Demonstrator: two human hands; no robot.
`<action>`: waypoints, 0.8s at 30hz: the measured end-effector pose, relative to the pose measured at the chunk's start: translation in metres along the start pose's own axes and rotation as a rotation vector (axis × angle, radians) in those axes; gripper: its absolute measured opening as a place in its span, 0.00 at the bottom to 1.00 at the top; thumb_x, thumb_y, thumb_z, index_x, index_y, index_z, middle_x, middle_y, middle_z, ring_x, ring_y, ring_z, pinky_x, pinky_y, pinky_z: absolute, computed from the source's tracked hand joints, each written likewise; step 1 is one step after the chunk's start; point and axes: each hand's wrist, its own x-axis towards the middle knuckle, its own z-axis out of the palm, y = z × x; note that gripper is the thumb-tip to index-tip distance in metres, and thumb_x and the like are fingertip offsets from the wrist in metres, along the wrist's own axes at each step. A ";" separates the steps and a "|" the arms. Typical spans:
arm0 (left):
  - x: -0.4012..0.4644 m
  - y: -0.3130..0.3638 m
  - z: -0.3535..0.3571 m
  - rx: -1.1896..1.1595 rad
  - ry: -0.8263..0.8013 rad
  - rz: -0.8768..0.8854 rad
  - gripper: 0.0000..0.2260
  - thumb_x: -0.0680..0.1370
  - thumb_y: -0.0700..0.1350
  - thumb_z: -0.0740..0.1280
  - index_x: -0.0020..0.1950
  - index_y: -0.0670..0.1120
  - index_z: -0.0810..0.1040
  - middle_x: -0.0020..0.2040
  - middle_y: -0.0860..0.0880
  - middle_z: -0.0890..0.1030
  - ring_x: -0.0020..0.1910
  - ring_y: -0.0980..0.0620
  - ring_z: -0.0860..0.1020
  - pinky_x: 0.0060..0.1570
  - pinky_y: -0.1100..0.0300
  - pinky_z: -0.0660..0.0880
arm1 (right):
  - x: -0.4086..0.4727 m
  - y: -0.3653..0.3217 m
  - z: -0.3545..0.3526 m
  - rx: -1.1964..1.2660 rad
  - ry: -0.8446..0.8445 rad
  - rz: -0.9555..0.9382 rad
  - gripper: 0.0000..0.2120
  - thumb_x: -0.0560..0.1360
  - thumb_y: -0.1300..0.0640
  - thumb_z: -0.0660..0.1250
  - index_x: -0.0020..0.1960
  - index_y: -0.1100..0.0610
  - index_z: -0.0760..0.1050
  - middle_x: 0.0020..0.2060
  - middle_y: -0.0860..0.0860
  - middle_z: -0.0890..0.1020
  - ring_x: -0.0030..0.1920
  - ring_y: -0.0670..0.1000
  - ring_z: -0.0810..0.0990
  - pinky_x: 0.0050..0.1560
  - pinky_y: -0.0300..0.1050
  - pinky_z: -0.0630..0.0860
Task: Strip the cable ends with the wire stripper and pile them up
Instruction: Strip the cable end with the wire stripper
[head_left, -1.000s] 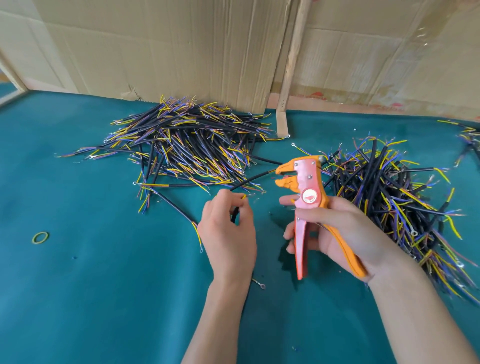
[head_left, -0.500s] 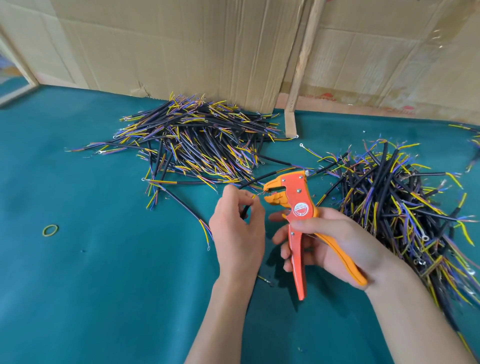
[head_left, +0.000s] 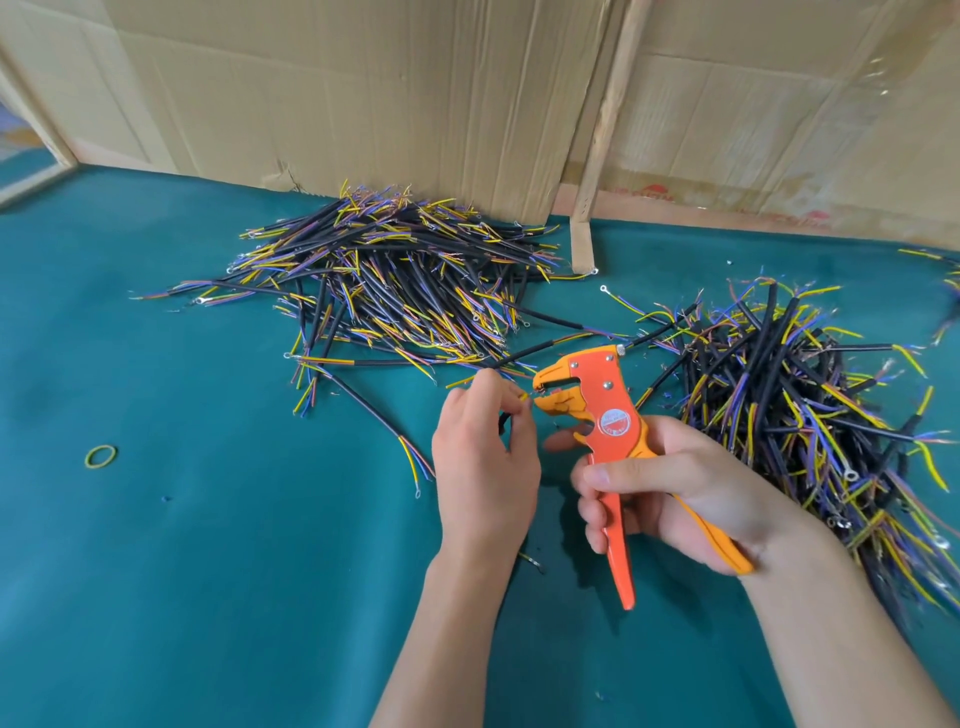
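I count two big heaps of cut cables: one heap (head_left: 395, 291) in the upper middle of the frame, against the cardboard, and a second heap (head_left: 810, 415) at the right edge, both far too tangled for me to number the pieces. A few more cable ends (head_left: 950, 280) poke in at the far right. There is one wire stripper (head_left: 608, 447), orange with yellow jaw tips, one yellow-green rubber band (head_left: 101, 457) lying alone at the left, and one loose cable (head_left: 374, 410) stretched out below the upper heap, its coloured cores fanned at the lower end. Everything sits on a teal, felt-like surface (head_left: 208, 597); behind it stand creased cardboard sheets (head_left: 363, 88) and a bare wooden strip (head_left: 605, 119) leaning upright between them. My left hand (head_left: 483, 467) is at centre frame, back of the hand toward the camera, its fingers (head_left: 511, 402) pinching a short black cable (head_left: 503, 421) whose yellow core tip points at the stripper's mouth, just beside the jaw tips. My right hand (head_left: 675, 488) grips the stripper's two handles from the right, thumb laid across the orange body, the tool's head aimed left toward the cable; the jaws stand slightly apart.
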 end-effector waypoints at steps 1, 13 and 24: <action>0.000 0.000 0.000 0.004 -0.003 0.007 0.17 0.73 0.33 0.68 0.41 0.53 0.67 0.45 0.57 0.77 0.42 0.50 0.75 0.42 0.49 0.74 | 0.000 0.000 0.000 0.002 0.000 -0.004 0.27 0.69 0.66 0.74 0.66 0.72 0.72 0.37 0.61 0.74 0.35 0.60 0.76 0.36 0.55 0.79; -0.001 0.000 0.001 -0.011 -0.004 -0.015 0.18 0.74 0.32 0.69 0.41 0.53 0.67 0.46 0.57 0.78 0.43 0.51 0.77 0.43 0.56 0.74 | 0.002 0.002 0.004 0.082 0.011 -0.008 0.21 0.71 0.62 0.73 0.61 0.71 0.76 0.33 0.57 0.70 0.29 0.55 0.70 0.29 0.48 0.72; -0.001 -0.002 0.000 -0.077 0.018 -0.105 0.15 0.76 0.37 0.70 0.41 0.54 0.68 0.40 0.55 0.81 0.40 0.47 0.79 0.40 0.47 0.77 | 0.006 0.002 0.013 0.088 0.036 -0.065 0.11 0.75 0.61 0.71 0.56 0.65 0.81 0.31 0.57 0.68 0.25 0.53 0.67 0.24 0.44 0.69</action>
